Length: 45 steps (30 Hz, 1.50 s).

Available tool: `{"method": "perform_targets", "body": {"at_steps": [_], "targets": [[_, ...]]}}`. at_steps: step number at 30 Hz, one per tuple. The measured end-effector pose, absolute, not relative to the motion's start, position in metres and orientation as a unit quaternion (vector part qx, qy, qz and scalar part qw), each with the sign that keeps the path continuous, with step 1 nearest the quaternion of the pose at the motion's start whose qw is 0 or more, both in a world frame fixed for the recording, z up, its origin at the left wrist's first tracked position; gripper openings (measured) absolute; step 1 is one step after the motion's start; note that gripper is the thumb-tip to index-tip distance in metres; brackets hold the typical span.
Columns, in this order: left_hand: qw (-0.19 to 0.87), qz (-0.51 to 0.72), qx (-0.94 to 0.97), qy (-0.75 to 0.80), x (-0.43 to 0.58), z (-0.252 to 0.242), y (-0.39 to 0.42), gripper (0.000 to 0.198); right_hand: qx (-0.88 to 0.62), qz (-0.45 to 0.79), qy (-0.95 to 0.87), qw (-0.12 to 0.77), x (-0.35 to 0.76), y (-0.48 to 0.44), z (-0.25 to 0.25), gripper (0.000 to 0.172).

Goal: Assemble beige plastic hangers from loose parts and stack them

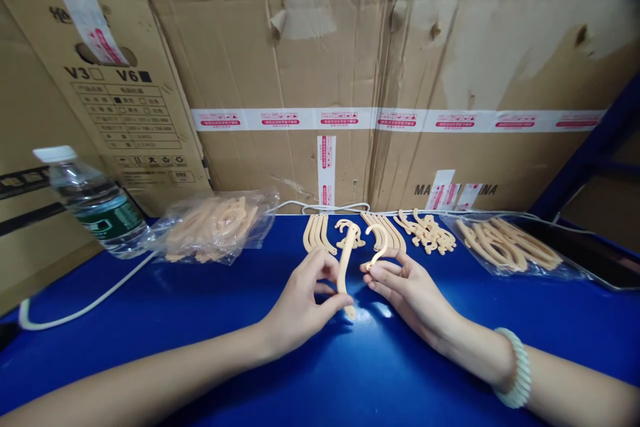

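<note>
My left hand [313,293] pinches a beige, slightly curved hanger arm [345,267], held nearly upright above the blue table. Close to it on the right, my right hand [407,290] grips a beige hanger hook [381,243] by its lower end, the curve pointing up. The two pieces are apart. Just behind the hands lie a row of hanger arms [319,233] on the left, a second row of arms [393,233] on the right, and some hooks [353,237] between them, partly hidden by the held arm. A pile of loose hooks [427,232] is farther right.
A plastic bag of beige parts [215,227] and a water bottle [95,203] stand at the left. Another bag of curved parts [510,243] and a dark flat device [585,253] lie right. A white cable [85,317] crosses the table [200,360]; cardboard [280,167] walls the back.
</note>
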<state>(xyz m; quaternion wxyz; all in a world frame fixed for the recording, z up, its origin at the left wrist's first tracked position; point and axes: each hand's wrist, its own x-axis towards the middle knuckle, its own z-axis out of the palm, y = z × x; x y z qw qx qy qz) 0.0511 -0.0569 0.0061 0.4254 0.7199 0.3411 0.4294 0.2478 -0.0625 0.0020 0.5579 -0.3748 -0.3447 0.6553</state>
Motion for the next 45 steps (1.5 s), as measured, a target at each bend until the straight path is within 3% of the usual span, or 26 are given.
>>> {"method": "perform_targets", "body": {"at_steps": [5, 9, 11, 18, 45], "targets": [[0.564, 0.460, 0.603, 0.327, 0.053, 0.004, -0.058, 0.057, -0.377, 0.666, -0.398, 0.506, 0.248, -0.061, 0.002, 0.030], [0.567, 0.440, 0.613, 0.331, 0.052, 0.002, -0.057, 0.025, -0.365, 0.675, -0.442, 0.464, 0.251, -0.060, 0.002, 0.023], [0.541, 0.452, 0.625, 0.335, 0.051, 0.001, -0.057, 0.019, -0.356, 0.681, -0.463, 0.443, 0.252, -0.059, 0.003, 0.023], [0.558, 0.466, 0.602, 0.330, 0.052, 0.001, -0.060, 0.020, -0.329, 0.705, -0.503, 0.377, 0.255, -0.058, 0.003, 0.024], [0.552, 0.456, 0.610, 0.339, 0.054, 0.003, -0.064, 0.022, -0.400, 0.594, -0.559, 0.418, 0.245, -0.064, 0.003, 0.035]]}}
